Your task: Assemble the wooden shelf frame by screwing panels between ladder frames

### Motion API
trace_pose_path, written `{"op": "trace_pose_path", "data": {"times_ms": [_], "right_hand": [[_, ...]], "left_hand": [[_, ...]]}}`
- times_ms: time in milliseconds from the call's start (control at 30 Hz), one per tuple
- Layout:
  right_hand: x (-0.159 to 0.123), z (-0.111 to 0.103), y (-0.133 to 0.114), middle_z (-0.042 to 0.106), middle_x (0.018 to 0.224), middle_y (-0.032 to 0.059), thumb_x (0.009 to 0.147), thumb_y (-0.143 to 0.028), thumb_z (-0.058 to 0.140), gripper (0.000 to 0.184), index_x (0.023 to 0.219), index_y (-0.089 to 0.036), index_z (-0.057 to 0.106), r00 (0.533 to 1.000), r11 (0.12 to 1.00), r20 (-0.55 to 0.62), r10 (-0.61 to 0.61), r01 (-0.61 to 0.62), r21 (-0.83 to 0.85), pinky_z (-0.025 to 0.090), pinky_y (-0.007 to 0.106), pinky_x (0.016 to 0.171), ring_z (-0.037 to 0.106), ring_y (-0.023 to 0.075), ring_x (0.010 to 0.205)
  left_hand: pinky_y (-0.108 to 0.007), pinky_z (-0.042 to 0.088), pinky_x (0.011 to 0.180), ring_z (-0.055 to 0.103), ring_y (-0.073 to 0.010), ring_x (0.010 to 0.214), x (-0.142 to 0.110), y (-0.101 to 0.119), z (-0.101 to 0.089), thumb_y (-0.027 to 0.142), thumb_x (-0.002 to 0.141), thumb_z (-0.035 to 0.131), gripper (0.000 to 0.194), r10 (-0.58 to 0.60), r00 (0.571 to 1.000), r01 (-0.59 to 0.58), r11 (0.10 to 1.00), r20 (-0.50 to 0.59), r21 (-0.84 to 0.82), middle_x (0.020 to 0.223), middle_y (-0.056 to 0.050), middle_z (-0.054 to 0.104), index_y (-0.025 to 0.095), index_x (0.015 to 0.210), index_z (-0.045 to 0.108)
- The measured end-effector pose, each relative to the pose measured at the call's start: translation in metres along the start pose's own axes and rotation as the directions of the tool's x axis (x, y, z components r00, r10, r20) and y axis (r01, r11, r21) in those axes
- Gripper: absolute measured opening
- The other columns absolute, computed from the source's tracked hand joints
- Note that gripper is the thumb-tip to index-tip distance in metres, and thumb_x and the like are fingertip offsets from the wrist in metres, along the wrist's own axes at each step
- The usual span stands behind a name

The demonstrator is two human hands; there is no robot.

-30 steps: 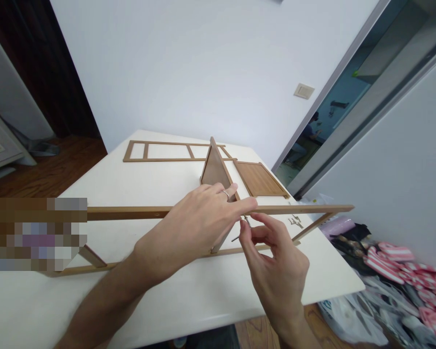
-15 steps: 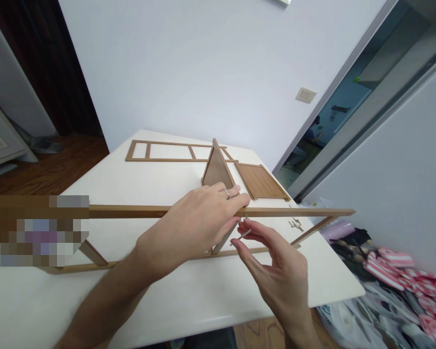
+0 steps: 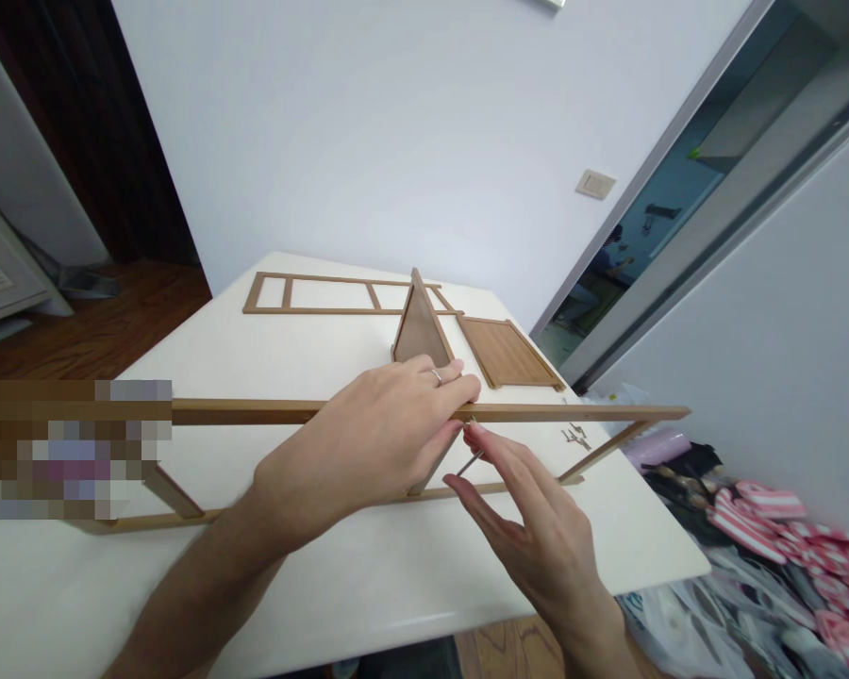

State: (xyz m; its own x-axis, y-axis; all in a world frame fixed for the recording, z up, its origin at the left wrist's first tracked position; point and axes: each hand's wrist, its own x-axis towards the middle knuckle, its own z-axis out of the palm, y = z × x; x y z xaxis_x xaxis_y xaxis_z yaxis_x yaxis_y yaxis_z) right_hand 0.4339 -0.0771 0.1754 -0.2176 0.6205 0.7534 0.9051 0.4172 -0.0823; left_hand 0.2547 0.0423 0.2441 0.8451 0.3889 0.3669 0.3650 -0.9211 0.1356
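Note:
A brown wooden ladder-like frame (image 3: 580,413) stands on its long edge across the white table (image 3: 368,589). My left hand (image 3: 378,429) is closed over its upper rail where a wooden panel (image 3: 422,325) meets it. Just right of that joint, my right hand (image 3: 527,509) pinches a thin metal hex key (image 3: 470,463) below the rail. At the rail's underside, beside my right fingertips, is a small screw (image 3: 473,421); whether the key sits in it I cannot tell.
A second wooden frame (image 3: 325,279) and a slatted wooden panel (image 3: 510,354) lie at the back of the table. Several small screws (image 3: 575,436) are scattered on the right. Bags and striped cloth (image 3: 764,519) are heaped beyond the right edge. A person sits beyond the doorway.
The hex key has turned a little in my right fingers, and my right hand has shifted slightly left. My left hand keeps its hold on the rail, having moved slightly left.

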Motion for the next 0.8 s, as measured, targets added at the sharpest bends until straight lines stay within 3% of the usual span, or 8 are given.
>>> {"op": "trace_pose_path", "data": {"times_ms": [200,333,600,800], "right_hand": [[0.0,0.003,0.007,0.078,0.117,0.0113,0.096,-0.014,0.075,0.069,0.158,-0.017,0.046,0.997,0.992,-0.006,-0.079,0.078,-0.098,0.065,0.031,0.097,0.078,0.0196,0.106],[0.002,0.008,0.011,0.079,0.113,0.0123,0.093,-0.019,0.081,0.073,0.158,-0.016,0.047,0.988,0.987,-0.08,-0.135,0.128,-0.093,0.067,0.032,0.093,0.078,0.0207,0.103],[0.013,0.017,0.01,0.079,0.092,0.0102,0.091,-0.043,0.081,0.048,0.127,-0.015,0.068,0.953,0.976,-0.26,-0.154,0.106,-0.189,0.065,0.032,0.076,0.077,0.0212,0.082],[0.026,0.02,0.009,0.074,0.075,0.0051,0.098,-0.048,0.073,0.034,0.105,-0.015,0.068,0.941,0.967,-0.301,-0.158,0.086,-0.241,0.057,0.029,0.065,0.069,0.017,0.066]], "left_hand": [[-0.035,0.049,0.074,0.065,-0.0221,0.092,0.001,-0.001,0.002,0.02,0.107,0.048,0.014,-0.002,1.0,0.002,1.0,0.01,-0.013,0.105,-0.002,0.069,0.022,0.108,0.061],[-0.036,0.049,0.074,0.064,-0.0223,0.09,0.001,-0.001,0.002,0.021,0.107,0.049,0.011,-0.004,1.0,0.004,1.0,0.02,-0.017,0.105,-0.002,0.068,0.022,0.105,0.06],[-0.036,0.047,0.072,0.063,-0.0218,0.087,0.0,-0.001,0.002,0.021,0.106,0.049,0.012,-0.001,1.0,0.001,0.999,0.014,-0.05,0.102,-0.002,0.068,0.022,0.108,0.061],[-0.034,0.048,0.073,0.063,-0.0212,0.089,-0.002,-0.008,0.002,0.023,0.106,0.051,0.017,-0.006,0.999,0.012,0.991,0.045,-0.136,0.101,-0.001,0.067,0.023,0.121,0.059]]}}
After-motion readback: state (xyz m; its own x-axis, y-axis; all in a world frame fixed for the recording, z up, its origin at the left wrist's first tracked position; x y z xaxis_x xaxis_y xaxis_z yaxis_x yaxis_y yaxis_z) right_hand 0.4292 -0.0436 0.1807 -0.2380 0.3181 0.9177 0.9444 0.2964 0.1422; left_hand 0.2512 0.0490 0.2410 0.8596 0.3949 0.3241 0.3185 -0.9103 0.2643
